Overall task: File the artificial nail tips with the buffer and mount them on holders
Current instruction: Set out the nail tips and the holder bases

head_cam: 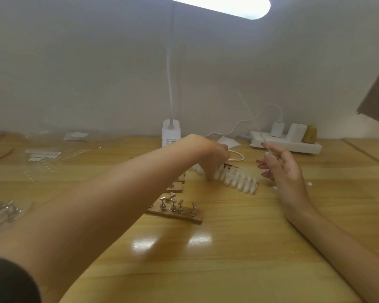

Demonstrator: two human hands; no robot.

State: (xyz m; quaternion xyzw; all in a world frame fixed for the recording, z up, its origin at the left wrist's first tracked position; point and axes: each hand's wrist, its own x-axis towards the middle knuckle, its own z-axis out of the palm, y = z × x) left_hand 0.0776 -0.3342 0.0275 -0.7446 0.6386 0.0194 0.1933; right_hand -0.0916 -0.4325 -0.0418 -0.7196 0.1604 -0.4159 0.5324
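A row of white nail tips on holders stands on the wooden table, past its middle. My left hand reaches across to the left end of that row; its fingers point down, bunched as if pinching a holder there, though the spot is blurred. To the right of the row my right hand is raised, with a pale nail tip pinched between thumb and fingertip. Nearer me lies a wooden strip with several bare metal holders. I see no buffer.
More wooden strips lie under my left forearm. Sheets of nail tips and a plastic bag of metal parts sit at the left. A white bottle, power strip, cable and gold bottle line the wall.
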